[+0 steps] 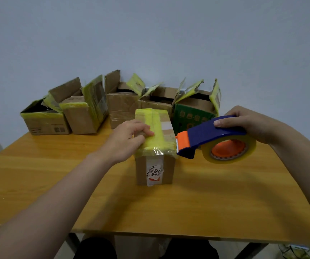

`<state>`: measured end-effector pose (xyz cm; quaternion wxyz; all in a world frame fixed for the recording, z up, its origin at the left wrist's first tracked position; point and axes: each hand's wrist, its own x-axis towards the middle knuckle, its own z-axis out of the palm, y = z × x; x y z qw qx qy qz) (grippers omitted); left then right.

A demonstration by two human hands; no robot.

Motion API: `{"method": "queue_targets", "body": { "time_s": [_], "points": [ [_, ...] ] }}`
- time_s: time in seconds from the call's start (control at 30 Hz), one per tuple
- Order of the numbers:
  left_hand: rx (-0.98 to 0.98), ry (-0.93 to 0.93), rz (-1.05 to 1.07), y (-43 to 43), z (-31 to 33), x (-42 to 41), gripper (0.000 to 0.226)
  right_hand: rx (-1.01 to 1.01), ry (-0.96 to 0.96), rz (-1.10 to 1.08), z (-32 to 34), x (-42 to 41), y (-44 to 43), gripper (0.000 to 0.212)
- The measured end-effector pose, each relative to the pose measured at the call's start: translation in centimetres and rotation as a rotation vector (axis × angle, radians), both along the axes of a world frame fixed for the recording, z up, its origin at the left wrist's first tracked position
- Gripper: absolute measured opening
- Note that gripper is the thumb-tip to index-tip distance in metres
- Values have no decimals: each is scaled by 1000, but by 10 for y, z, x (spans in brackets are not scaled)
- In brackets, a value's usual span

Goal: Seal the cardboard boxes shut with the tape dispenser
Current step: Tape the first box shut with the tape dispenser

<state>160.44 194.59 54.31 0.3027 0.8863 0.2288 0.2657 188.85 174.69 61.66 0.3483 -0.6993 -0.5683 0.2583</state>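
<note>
So the box [155,144] I'm working on sits dead centre on the table [57,174], flaps down. Yellowish tape [153,128] runs along its top, and a loose clear tail hangs over the near face. My left hand [130,139] lies on the top from the 9 o'clock side, fingers laid fairly flat and pressing on the tape, I'd guess to hold the flaps down and stop the box sliding.

At the box's 3 o'clock my right hand [247,124] is wrapped over the blue tape dispenser [206,137]. Its orange cutter end is right at the box's top edge, though I can't tell if the blade touches. The tape roll [229,150] hangs on the far side from the box.

Out at 12 o'clock, the open boxes [87,109] line the wall [150,34] with flaps up, not sealed yet. The green box [191,116] is nearest the dispenser.
</note>
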Motion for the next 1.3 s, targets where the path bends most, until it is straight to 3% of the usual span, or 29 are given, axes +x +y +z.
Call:
{"method": "queue_targets", "body": {
  "time_s": [0.1, 0.3, 0.5, 0.73, 0.87, 1.0, 1.07, 1.2, 1.3],
  "points": [
    [260, 221, 85, -7, 27, 24, 16, 6, 19, -1, -3, 2, 0, 52],
    [163, 483, -177, -18, 25, 63, 53, 6, 56, 12, -9, 5, -2, 46],
    [145, 501, -222, -4, 22, 66, 43, 7, 49, 30, -6, 9, -1, 40],
    [168, 458, -169, -9, 19, 66, 56, -18, -11, -4, 8, 6, -3, 44],
    [35, 407, -165, -9, 19, 64, 80, -58, -195, -23, 32, -14, 3, 53],
    [-23, 370, -140, -8, 18, 65, 91, -79, -425, -49, 55, -43, 15, 50],
    [-38, 351, -132, -7, 17, 65, 88, -84, -559, -73, 60, -57, 20, 50],
    [-63, 302, -120, -6, 16, 65, 68, -86, -790, -141, 63, -86, 26, 77],
    [-78, 269, -111, -6, 18, 65, 55, 1, -989, -222, 52, -93, 28, 62]
  ]
}}
